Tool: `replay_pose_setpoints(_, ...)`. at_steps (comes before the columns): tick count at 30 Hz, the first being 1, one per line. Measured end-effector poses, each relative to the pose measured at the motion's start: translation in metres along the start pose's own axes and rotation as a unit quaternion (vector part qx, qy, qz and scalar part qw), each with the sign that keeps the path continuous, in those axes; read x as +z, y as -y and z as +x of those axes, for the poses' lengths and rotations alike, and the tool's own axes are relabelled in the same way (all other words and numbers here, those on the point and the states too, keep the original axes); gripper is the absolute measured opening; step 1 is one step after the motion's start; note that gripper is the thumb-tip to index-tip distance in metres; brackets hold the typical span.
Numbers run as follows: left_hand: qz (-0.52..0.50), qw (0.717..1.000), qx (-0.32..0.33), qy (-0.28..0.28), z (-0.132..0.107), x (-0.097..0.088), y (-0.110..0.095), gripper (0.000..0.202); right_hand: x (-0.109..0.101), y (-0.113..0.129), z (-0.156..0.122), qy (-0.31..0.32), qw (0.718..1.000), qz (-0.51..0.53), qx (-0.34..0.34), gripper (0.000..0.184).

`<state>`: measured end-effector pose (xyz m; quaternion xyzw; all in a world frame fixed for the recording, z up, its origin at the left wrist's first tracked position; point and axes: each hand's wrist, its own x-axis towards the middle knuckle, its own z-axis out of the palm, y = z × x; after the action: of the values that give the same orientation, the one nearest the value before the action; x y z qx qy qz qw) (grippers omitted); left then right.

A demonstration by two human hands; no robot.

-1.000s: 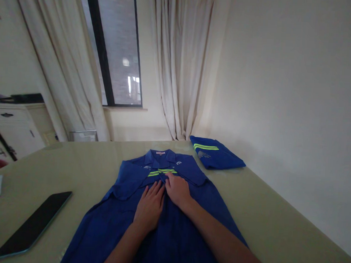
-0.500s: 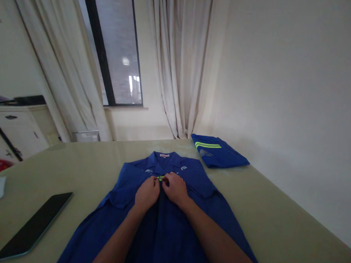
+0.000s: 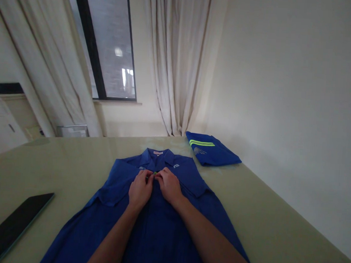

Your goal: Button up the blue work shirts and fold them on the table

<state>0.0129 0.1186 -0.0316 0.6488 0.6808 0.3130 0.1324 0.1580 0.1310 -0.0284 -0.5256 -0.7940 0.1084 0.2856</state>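
Observation:
A blue work shirt lies spread front side up, its collar pointing away from me and its label showing inside the neck. Both of my hands meet at the front opening, just below the collar. My left hand pinches the shirt's front edge with bent fingers. From the other side my right hand pinches the cloth too, its fingertips almost touching the left ones. A small bit of yellow-green shows between the fingertips. The fingers hide exactly what is gripped there.
A folded blue garment with yellow-green stripes lies at the table's back right, against the wall. A dark flat tablet-like object is at the left. Beyond the table are curtains and a window.
My view has turned slightly to the right. The fingertips have come closer together, and less of the yellow-green strip shows between them. The shirt lies as before.

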Motion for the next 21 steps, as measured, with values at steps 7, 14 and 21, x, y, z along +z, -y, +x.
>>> replay_pose_setpoints(7,-0.059,0.998,0.025,0.008,0.001,0.001,0.004,0.017,-0.003,0.0,0.0,-0.039,0.998,0.04,0.035,0.018)
replay_pose_setpoints(14,-0.118,0.992,0.044,0.026,0.007,0.006,0.013,0.018,-0.003,-0.003,0.003,-0.035,0.997,0.031,0.061,0.018)
replay_pose_setpoints(21,-0.137,0.985,0.095,0.051,0.011,0.0,0.014,0.033,0.0,-0.007,0.005,-0.065,0.994,0.065,0.06,0.008)
